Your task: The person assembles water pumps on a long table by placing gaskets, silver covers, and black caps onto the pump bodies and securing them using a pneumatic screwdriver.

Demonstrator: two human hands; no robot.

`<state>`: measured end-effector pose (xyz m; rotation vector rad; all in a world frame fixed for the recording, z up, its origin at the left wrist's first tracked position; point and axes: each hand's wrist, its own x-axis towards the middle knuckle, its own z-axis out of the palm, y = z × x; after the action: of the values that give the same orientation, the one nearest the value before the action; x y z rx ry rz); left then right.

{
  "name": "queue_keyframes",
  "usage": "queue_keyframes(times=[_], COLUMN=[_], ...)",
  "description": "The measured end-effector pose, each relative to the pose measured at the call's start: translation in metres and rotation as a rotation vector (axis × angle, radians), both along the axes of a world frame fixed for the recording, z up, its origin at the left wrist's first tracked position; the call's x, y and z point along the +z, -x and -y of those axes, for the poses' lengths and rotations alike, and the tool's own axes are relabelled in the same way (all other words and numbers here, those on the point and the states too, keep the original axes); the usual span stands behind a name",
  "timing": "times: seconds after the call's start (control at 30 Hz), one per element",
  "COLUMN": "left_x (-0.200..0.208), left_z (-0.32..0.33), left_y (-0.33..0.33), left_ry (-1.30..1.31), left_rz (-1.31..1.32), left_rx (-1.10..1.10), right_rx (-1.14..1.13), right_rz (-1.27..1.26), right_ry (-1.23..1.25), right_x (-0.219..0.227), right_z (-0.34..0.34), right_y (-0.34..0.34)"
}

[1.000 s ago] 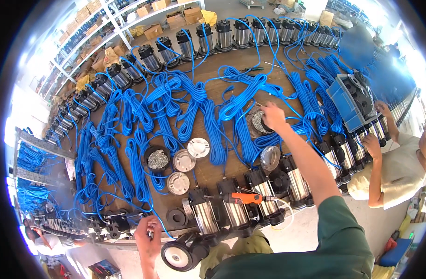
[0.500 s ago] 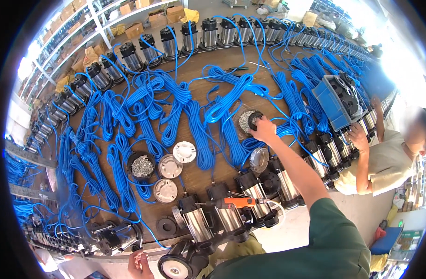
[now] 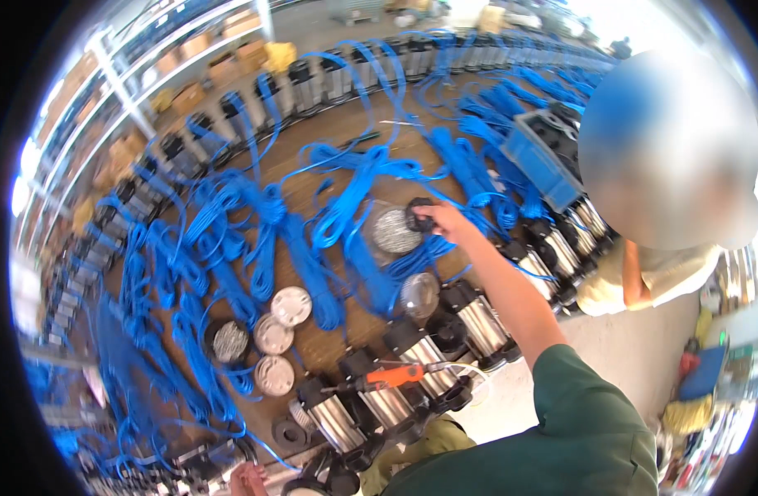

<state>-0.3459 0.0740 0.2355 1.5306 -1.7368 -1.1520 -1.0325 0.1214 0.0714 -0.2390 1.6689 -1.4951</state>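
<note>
My right hand (image 3: 447,221) reaches over the table with its fingers closed on a small black round part (image 3: 420,213). The part is at the right edge of a round container of small silvery metal pieces (image 3: 395,231). At the lower edge, my left hand (image 3: 248,479) is partly cut off, its fingers curled together; what they hold, if anything, I cannot make out. Beside it is a dark pump body (image 3: 329,473) with a pale disc, partly out of view. An orange power screwdriver (image 3: 394,377) lies across the steel-cased pumps (image 3: 382,403) along the near edge.
Coiled blue cables (image 3: 300,256) cover much of the table. Three pale discs (image 3: 274,335) lie beside a black bowl of small metal parts (image 3: 229,341). Pumps (image 3: 305,89) line the far edge. A blue crate (image 3: 538,161) sits at the right, near a co-worker (image 3: 652,281).
My right hand has lifted the black part toward the right edge of the metal-pieces container. The whole view has shifted, and the co-worker is leaning nearer.
</note>
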Motion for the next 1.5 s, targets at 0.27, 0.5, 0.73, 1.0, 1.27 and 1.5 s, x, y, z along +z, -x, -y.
queue_keyframes(times=[0.27,0.5,0.73,1.0,1.27,1.5], left_x=[-0.011,-0.014,-0.019,-0.173,-0.181,-0.186], left_z=[0.007,0.021,0.055,0.168,0.189,0.208], left_y=[0.009,0.050,0.071,-0.050,0.058,0.097], left_ry=[0.057,0.134,0.198,-0.133,0.052,-0.168], left_rz=[-0.031,0.143,0.442,-0.322,0.593,0.002], left_rx=[-0.032,-0.103,-0.243,-0.289,0.014,0.298], right_rx=[-0.113,-0.824,-0.576,-0.066,0.039,0.344], right_rz=[-0.746,-1.065,-1.526,-1.460,-1.344,-1.452], right_ry=[-0.286,-0.438,-1.075,-1.083,-0.219,-0.450], right_x=[0.107,0.168,0.196,0.160,0.110,-0.042], right_z=[-0.147,-0.333,-0.301,-0.299,-0.123,0.011], right_y=[0.090,0.209,0.272,0.290,0.031,-0.050])
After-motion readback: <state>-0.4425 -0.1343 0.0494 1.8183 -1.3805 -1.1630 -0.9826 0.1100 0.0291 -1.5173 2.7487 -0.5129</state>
